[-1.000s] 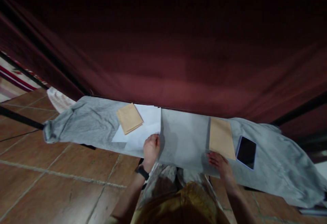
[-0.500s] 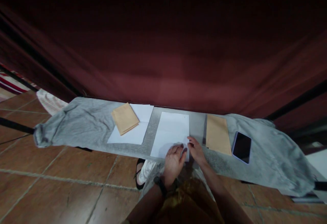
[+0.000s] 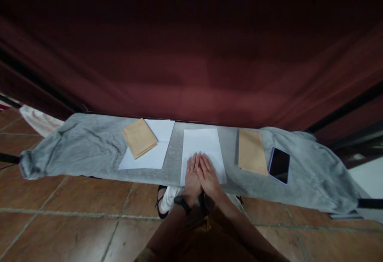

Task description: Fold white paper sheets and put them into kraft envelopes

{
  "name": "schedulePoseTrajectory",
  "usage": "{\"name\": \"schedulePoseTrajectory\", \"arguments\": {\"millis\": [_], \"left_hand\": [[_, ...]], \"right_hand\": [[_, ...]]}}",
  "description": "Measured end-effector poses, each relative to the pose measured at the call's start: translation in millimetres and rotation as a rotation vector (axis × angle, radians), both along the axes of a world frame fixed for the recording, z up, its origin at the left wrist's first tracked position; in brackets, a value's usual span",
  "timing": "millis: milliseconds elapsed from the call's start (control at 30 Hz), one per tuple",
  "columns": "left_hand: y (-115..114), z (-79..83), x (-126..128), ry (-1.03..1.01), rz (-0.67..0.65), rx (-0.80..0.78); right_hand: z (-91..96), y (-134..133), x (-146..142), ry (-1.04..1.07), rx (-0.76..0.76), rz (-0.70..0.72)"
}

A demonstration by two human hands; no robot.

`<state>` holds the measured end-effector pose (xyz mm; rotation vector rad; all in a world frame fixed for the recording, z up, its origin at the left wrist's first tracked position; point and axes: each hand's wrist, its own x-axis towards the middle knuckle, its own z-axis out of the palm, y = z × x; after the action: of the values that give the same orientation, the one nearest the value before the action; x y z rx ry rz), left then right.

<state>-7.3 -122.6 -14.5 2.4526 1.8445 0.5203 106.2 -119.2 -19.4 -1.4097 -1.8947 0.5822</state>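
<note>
A white sheet of paper point(image 3: 202, 144) lies flat in the middle of a narrow table covered with grey cloth point(image 3: 89, 146). My left hand point(image 3: 191, 176) and my right hand point(image 3: 209, 176) rest side by side on the sheet's near half, palms down, fingers stretched out and touching each other. Neither hand holds anything. A black watch is on my left wrist.
To the left lie more white sheets point(image 3: 152, 156) with a stack of tan envelopes point(image 3: 139, 137) on top. To the right lie a tan envelope point(image 3: 251, 151) and a dark phone point(image 3: 279, 165). A maroon curtain point(image 3: 191, 62) hangs behind the table. The floor is brown tile point(image 3: 74, 218).
My left hand carried a white sheet from the left pile to the table's middle. Both hands came together and now lie flat on it.
</note>
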Motion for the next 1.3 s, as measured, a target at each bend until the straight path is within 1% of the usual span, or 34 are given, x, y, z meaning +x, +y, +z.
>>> {"name": "schedulePoseTrajectory", "arguments": {"millis": [67,167,333,467,500,633,733,867,1033,1200,1300], "left_hand": [[-6,-2.1,1,0.022,-0.04,-0.029],[-12,-1.0,-13,0.04,-0.005,-0.028],[-12,8.0,-50,0.035,0.037,-0.033],[-20,9.6,-63,0.053,0.069,-0.015],[-23,9.1,-64,0.063,0.044,-0.01],[-31,7.1,-69,0.136,-0.156,-0.023],[-29,7.7,-76,0.186,-0.231,-0.025],[-23,9.2,-84,0.215,-0.35,-0.009],[-20,12.5,-85,0.212,-0.348,0.013],[-23,21.4,-84,0.164,-0.334,-0.055],[-23,24.0,-76,0.124,-0.282,-0.044]], "right_hand": [[-3.1,-4,-4,-0.055,0.02,0.027],[-3.7,-6,13,-0.169,0.05,0.016],[-0.4,-6,50,-0.271,0.037,-0.082],[-2.6,-6,63,-0.29,0.036,-0.167],[-3.7,-6,64,-0.299,0.038,-0.179],[-8.3,-6,64,-0.411,0.073,-0.203],[-11.5,-5,62,-0.511,0.123,-0.228],[-15.1,-3,58,-0.563,0.163,-0.267],[-17.0,0,55,-0.563,0.132,-0.281],[-16.0,1,57,-0.555,0.131,-0.284],[-13.7,1,49,-0.51,0.134,-0.299]]}}
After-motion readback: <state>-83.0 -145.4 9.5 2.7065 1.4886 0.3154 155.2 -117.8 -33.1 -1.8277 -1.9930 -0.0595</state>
